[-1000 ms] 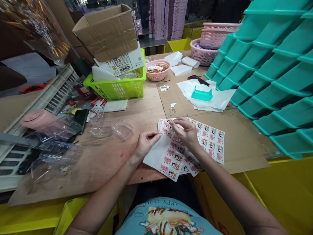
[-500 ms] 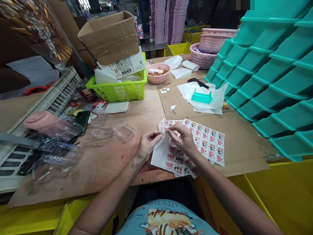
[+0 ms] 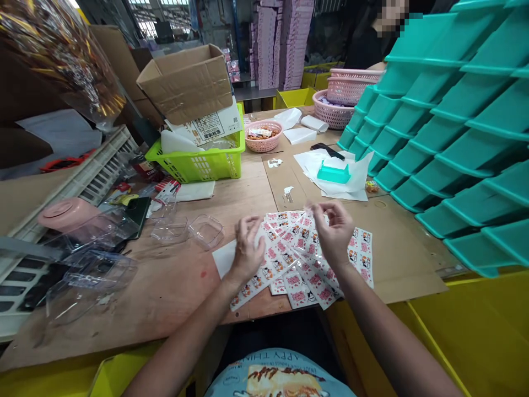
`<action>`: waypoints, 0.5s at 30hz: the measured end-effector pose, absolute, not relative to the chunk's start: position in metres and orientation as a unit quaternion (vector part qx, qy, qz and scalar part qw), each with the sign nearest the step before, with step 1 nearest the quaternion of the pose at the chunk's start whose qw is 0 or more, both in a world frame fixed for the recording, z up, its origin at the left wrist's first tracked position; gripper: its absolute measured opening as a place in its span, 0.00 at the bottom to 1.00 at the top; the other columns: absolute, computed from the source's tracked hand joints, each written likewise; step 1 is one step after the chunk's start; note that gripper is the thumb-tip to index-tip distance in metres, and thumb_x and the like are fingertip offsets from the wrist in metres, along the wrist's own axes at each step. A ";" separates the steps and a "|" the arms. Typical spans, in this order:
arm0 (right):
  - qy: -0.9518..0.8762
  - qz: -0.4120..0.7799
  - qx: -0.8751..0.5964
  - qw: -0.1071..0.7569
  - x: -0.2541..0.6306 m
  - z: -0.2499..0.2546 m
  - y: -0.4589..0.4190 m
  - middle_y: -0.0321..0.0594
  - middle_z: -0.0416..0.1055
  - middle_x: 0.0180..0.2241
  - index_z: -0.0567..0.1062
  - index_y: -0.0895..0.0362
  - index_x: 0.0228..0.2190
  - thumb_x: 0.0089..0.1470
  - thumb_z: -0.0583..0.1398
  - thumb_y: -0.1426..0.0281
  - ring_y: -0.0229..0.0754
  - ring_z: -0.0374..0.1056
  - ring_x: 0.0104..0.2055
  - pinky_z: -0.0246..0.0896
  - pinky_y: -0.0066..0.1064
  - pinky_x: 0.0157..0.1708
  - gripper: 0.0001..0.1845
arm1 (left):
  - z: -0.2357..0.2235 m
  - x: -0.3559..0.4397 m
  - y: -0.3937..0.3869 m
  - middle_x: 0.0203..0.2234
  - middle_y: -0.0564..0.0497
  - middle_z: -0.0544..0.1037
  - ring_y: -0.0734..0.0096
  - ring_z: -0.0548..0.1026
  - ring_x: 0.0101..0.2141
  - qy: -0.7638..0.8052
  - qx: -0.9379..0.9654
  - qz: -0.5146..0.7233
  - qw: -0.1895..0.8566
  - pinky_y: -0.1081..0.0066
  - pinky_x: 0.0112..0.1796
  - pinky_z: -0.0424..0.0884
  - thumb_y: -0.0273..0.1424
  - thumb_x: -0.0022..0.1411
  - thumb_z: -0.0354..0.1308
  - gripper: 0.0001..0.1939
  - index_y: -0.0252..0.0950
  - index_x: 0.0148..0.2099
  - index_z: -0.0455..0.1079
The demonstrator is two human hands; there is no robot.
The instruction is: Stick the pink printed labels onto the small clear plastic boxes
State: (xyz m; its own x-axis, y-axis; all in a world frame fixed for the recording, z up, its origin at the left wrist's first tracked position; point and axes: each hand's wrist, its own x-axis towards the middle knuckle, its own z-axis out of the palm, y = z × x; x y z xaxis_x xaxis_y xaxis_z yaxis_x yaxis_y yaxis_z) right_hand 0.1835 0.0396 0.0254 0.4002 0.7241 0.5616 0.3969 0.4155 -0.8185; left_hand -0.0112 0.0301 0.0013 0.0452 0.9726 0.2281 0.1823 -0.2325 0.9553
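Fanned across the lower centre of the frame, we see printed sheets (image 3: pixel 301 286), probably light, bendy and easily creased, best held by a plain white margin (image 3: pixel 223 259). Our left hand (image 3: pixel 249 251) is over the leftmost sheet, fingers curled (whether they grip it, we cannot tell). Right of centre and slightly farther off, our right hand (image 3: pixel 334 229) hovers, thumb and forefinger pressed together, seemingly pinching a thin clear strip (image 3: pixel 308 210).
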 end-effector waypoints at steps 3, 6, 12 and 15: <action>-0.683 0.073 -0.480 0.545 0.162 0.031 0.022 0.40 0.73 0.31 0.77 0.54 0.32 0.59 0.59 0.69 0.45 0.65 0.36 0.61 0.41 0.43 0.06 | 0.016 0.009 0.023 0.55 0.45 0.69 0.60 0.64 0.59 0.354 0.600 0.479 0.534 0.59 0.61 0.58 0.21 0.55 0.54 0.27 0.40 0.57 0.71; -0.711 0.154 -0.459 0.509 0.158 0.034 0.011 0.43 0.76 0.40 0.77 0.53 0.45 0.60 0.59 0.67 0.48 0.67 0.43 0.61 0.44 0.47 0.12 | 0.023 0.012 0.020 0.54 0.46 0.72 0.61 0.66 0.58 0.312 0.464 0.503 0.658 0.60 0.60 0.58 0.19 0.52 0.55 0.26 0.38 0.53 0.72; -0.498 0.474 -0.505 0.522 0.177 0.037 0.022 0.42 0.76 0.34 0.80 0.57 0.33 0.51 0.65 0.53 0.45 0.70 0.36 0.66 0.37 0.37 0.19 | 0.026 0.000 0.004 0.53 0.48 0.73 0.62 0.67 0.57 0.291 0.424 0.513 0.688 0.61 0.59 0.59 0.17 0.50 0.56 0.28 0.39 0.53 0.72; -0.474 0.461 -0.484 0.573 0.177 0.039 0.020 0.40 0.74 0.30 0.80 0.57 0.28 0.47 0.68 0.56 0.42 0.68 0.33 0.66 0.35 0.35 0.16 | 0.025 -0.013 0.001 0.58 0.46 0.69 0.59 0.65 0.59 0.340 0.541 0.503 0.582 0.60 0.58 0.61 0.20 0.54 0.57 0.27 0.41 0.56 0.71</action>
